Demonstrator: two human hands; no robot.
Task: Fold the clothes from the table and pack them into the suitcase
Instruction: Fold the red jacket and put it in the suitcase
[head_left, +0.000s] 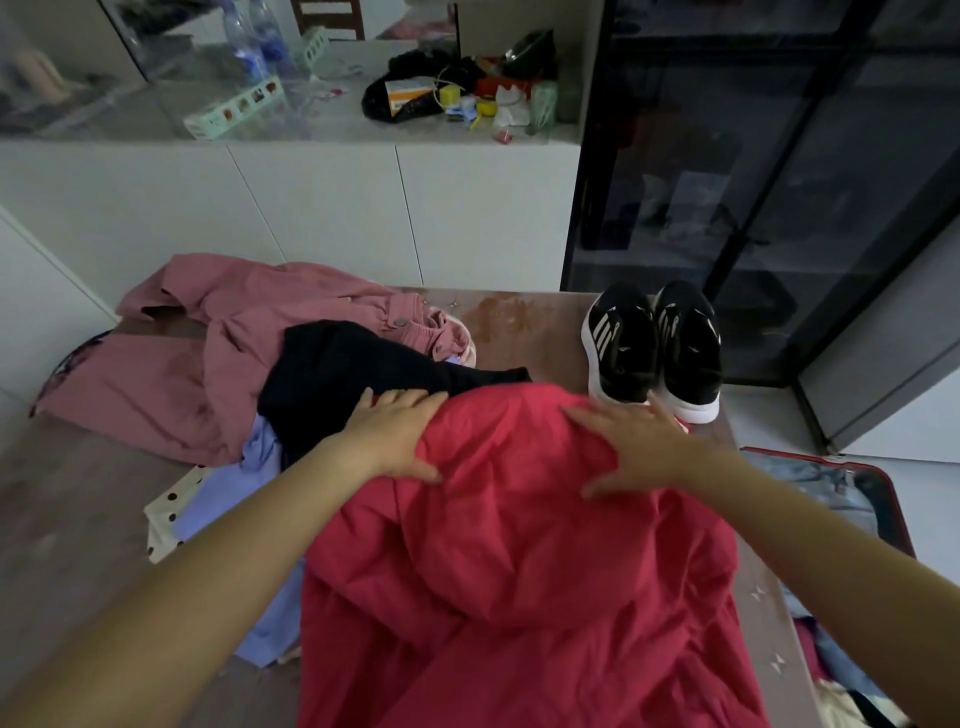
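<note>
A large red garment (519, 561) lies spread over the near middle of the table (519, 317). My left hand (397, 431) rests flat on its far left edge, fingers apart. My right hand (631, 447) presses flat on its far right part, fingers spread. Neither hand grips anything. Behind them a black garment (353, 379) lies on a pink garment (218, 364). A lilac garment (244, 499) and a white polka-dot cloth (169, 512) stick out at the left. The open red suitcase (883, 499) sits at the right, below the table's edge, with clothes inside.
A pair of black sneakers (657, 348) stands on the table's far right corner, just beyond my right hand. White cabinets with a cluttered countertop (441, 104) run behind the table. A dark glass-door cabinet (779, 182) stands at the right.
</note>
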